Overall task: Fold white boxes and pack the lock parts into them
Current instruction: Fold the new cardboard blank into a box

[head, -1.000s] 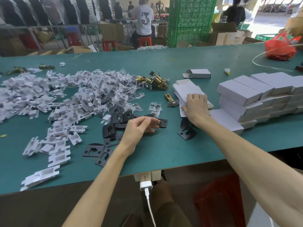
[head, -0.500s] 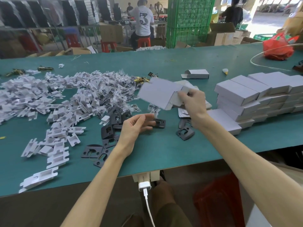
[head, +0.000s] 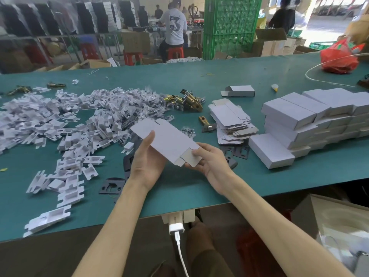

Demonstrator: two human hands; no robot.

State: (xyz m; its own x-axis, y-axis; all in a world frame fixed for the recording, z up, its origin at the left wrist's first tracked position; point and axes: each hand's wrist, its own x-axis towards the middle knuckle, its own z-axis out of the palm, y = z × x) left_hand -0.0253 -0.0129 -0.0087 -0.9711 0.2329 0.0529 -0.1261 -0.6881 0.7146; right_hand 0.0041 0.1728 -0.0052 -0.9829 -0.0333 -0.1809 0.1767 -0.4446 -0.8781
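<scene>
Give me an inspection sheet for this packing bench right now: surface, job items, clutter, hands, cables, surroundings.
Surface: green table, with parts spread across its left half.
Job's things: flat box blank held above the table; stack of flat blanks and folded white boxes at right; brass latches, black plates and white inserts at centre and left.
Clutter: red bag at far right.
Hands: left hand and right hand both hold the flat box blank.
Cables: white charger with its cable at the table's near edge; thin white cord by the red bag.
Surroundings: green crates and a seated person beyond the table.
</scene>
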